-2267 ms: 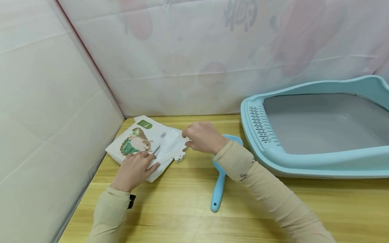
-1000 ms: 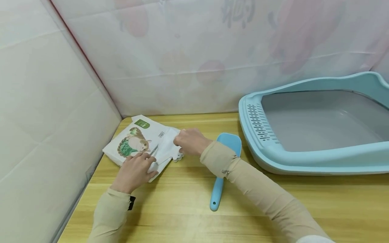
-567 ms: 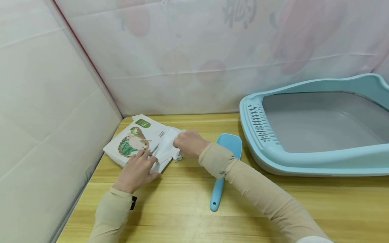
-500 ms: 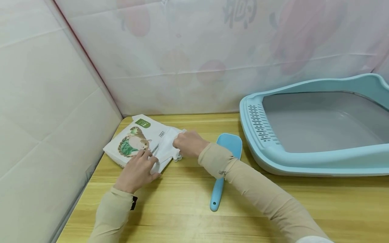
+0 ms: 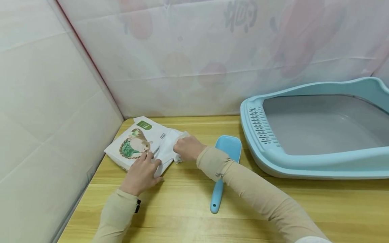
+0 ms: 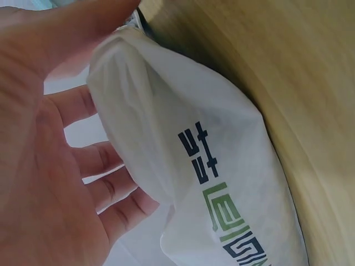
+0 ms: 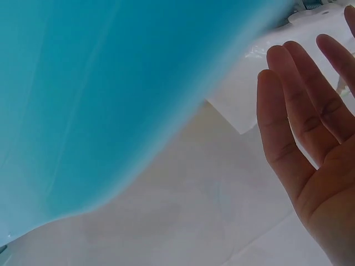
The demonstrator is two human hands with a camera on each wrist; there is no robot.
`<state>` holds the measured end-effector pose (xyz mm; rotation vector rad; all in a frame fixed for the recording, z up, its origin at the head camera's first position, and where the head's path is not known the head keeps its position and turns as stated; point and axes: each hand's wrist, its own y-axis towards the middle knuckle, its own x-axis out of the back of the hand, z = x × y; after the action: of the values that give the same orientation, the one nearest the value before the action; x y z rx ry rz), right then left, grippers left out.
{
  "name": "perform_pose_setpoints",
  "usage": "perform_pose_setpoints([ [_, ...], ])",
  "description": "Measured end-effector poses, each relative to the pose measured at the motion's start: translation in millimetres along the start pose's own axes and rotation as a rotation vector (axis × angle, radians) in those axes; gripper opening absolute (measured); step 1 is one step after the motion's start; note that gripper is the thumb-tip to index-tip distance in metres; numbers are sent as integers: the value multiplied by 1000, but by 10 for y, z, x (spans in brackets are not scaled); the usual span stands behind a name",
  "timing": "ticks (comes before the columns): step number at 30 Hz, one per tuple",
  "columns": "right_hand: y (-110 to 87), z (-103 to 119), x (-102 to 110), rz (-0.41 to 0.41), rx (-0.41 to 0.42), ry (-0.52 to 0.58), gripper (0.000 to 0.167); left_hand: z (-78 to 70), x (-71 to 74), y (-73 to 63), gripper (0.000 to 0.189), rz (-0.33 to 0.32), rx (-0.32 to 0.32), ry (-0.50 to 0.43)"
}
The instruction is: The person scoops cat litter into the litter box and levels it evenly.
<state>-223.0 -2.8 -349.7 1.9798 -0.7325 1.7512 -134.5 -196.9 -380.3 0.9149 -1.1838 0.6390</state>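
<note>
left of frame centre, the left hand (image 5: 141,175), fingers apart, touches a white bag (image 5: 158,131), the right hand (image 5: 189,148) at its right end, clamped or not i cannot tell.

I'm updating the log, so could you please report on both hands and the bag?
Left hand resting on white bag. Right hand at bag's right end, grip unclear. Bag lying on table. Blue scoop beneath right sleeve.

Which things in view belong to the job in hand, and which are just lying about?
In the job:
- white cat-print bag, left hand resting on it
- right hand, at its edge
- small white scalloped item there, probably; identity unclear

Apparently lying about:
- blue scoop, not held
- blue tray, neither hand on it
</note>
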Motion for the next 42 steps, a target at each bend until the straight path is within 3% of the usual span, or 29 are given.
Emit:
perform_pose_setpoints([
  [13,4,28,-64,47,-14,-26,19,-4,-33,6,44,-25,0,37],
  [20,9,47,-71,65,-19,-26,24,22,-5,-9,27,-5,35,-59],
  [26,15,73,-89,57,-5,-6,21,65,-1,-24,18,-31,3,-115],
  [32,48,73,-116,65,24,7,21,59,35,-28,12,5,88,-201],
  [39,122,83,-135,58,75,-15,21,94,-8,-24,14,-66,-7,-139],
  [42,152,70,-137,55,82,-2,21,97,6,-11,19,-51,8,-135],
])
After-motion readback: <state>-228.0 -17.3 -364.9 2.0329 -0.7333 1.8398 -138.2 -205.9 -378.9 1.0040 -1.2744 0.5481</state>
